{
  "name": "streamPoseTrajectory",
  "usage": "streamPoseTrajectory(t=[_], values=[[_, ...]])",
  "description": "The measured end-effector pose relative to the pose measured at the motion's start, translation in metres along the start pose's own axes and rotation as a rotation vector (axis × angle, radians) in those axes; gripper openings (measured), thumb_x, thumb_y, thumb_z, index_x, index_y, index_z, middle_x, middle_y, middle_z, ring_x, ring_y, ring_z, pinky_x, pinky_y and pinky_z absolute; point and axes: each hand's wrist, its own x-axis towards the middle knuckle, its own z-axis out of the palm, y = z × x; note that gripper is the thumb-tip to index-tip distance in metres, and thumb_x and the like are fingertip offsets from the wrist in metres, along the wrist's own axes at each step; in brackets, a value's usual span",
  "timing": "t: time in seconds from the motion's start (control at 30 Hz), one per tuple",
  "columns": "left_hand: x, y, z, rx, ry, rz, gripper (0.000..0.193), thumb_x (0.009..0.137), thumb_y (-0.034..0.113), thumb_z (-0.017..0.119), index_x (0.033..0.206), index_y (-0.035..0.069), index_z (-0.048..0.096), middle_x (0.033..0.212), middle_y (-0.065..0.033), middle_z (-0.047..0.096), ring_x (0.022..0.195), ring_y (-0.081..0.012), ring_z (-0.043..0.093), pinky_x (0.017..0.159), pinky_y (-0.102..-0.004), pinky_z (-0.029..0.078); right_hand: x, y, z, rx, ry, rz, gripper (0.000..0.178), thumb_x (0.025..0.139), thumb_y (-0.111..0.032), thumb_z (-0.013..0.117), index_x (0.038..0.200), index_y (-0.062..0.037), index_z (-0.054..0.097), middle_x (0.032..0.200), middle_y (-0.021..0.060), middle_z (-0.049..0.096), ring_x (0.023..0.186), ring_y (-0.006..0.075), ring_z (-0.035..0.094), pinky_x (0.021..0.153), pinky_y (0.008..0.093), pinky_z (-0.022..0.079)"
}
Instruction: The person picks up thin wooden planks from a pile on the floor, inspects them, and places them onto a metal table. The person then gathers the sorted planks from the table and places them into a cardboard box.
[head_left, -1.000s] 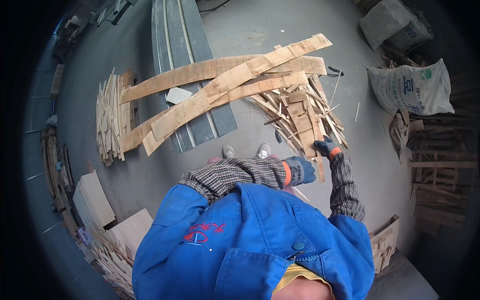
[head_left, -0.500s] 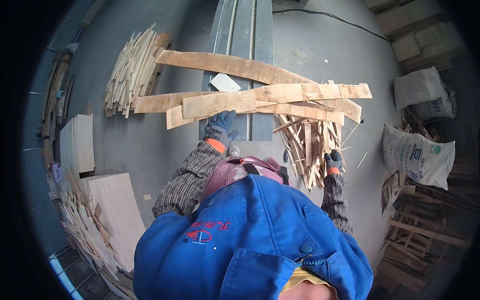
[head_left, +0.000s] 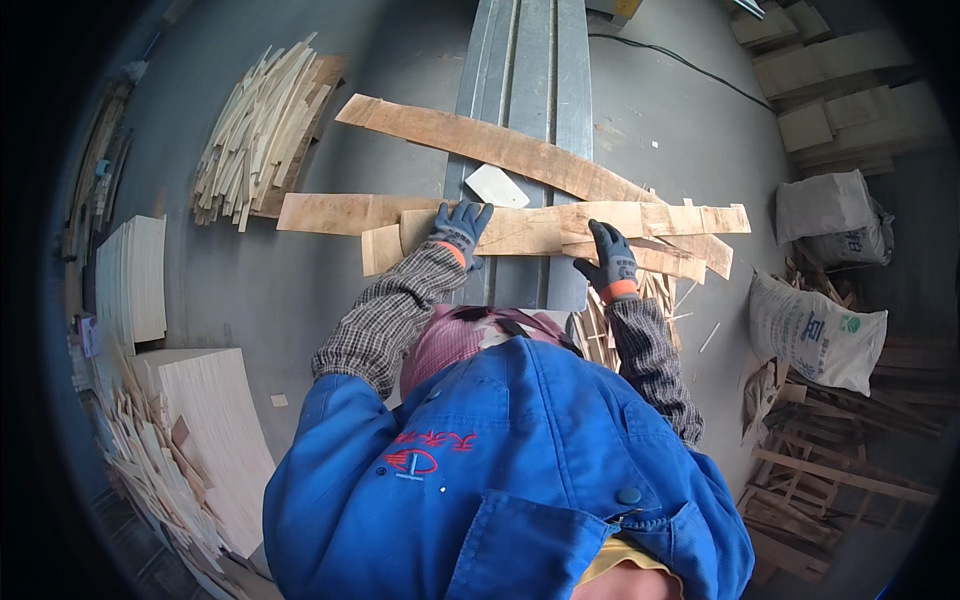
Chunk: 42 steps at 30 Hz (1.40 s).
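Note:
Several long, thin wood strips point(head_left: 520, 232) lie overlapping across a grey metal bench with lengthwise grooves point(head_left: 516, 292). My left hand point(head_left: 460, 232), in a grey-blue glove, rests on the top strip with its fingers stretched over the wood. Farther right, my gloved right hand point(head_left: 609, 258) touches the near edge of the strips, index finger and thumb spread apart. One curved strip point(head_left: 490, 143) slants across behind the others. Between it and the front strips lies a small white slab point(head_left: 497, 186). The undersides of the strips are hidden.
A pile of narrow wood strips point(head_left: 255, 135) lies at the far left. More offcuts point(head_left: 597, 335) are below the bench's right side. White sacks point(head_left: 815, 330) and scrap wood point(head_left: 840, 475) stand at the right, stacked pale sheets point(head_left: 205, 430) at the left. A black cable point(head_left: 680, 60) crosses the floor.
My right hand has come up from the offcut pile to the strips. My left hand has moved onto the top strip. The view has shifted slightly.

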Motion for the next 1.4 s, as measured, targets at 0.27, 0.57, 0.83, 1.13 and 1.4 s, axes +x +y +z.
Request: streamPoseTrajectory(t=[0.27,0.57,0.83,1.13,1.4], values=[[-0.008,-0.033,0.010,-0.107,0.044,0.091,0.110,0.065,0.044,0.081,0.150,0.012,0.019,0.138,-0.0117,0.040,0.129,-0.0278,0.037,0.109,-0.0481,0.025,0.056,-0.010,0.021,-0.440,-0.404,-0.031,0.109,0.059,-0.043,0.085,0.148,-0.0163,0.028,0.151,0.0123,0.032,0.137,0.0324,0.032,0.112,0.0477,0.026],[-0.070,-0.099,0.023,-0.063,0.021,-0.026,0.107,0.064,0.051,0.078,0.149,0.014,0.025,0.137,-0.0106,0.037,0.132,-0.0294,0.031,0.112,-0.0472,0.020,0.091,-0.021,0.033,-0.573,-0.535,-0.147,0.119,0.053,-0.054,0.085,0.149,-0.0168,0.026,0.134,0.0105,0.045,0.129,0.0317,0.039,0.112,0.0483,0.025],[-0.081,-0.114,0.034,-0.148,0.001,-0.028,0.102,0.068,0.050,0.074,0.150,0.016,0.023,0.142,-0.0129,0.031,0.133,-0.0320,0.027,0.113,-0.0500,0.017,0.088,-0.033,0.009,-0.463,-0.375,-0.239,0.099,0.053,-0.034,0.082,0.142,-0.0186,0.040,0.120,0.0109,0.053,0.111,0.0326,0.049,0.101,0.0449,0.037],[-0.105,-0.137,-0.014,-0.319,0.253,0.148,0.091,0.065,0.048,0.076,0.143,0.018,0.040,0.138,-0.0157,0.040,0.123,-0.0335,0.042,0.108,-0.0442,0.032,0.092,-0.106,-0.113,-0.345,-0.214,-0.376,0.080,0.061,-0.034,0.078,0.134,-0.0186,0.049,0.115,0.0107,0.058,0.111,0.0315,0.054,0.101,0.0494,0.036],[-0.118,-0.114,-0.026,-0.784,0.245,0.453,0.071,0.071,0.027,0.072,0.135,0.008,0.048,0.115,-0.0176,0.053,0.107,-0.0352,0.053,0.097,-0.0419,0.042,0.044,-0.145,-0.181,-0.392,-0.279,-0.222,0.051,0.083,-0.049,0.065,0.120,-0.0139,0.063,0.105,0.0132,0.065,0.099,0.0324,0.062,0.090,0.0445,0.045]])
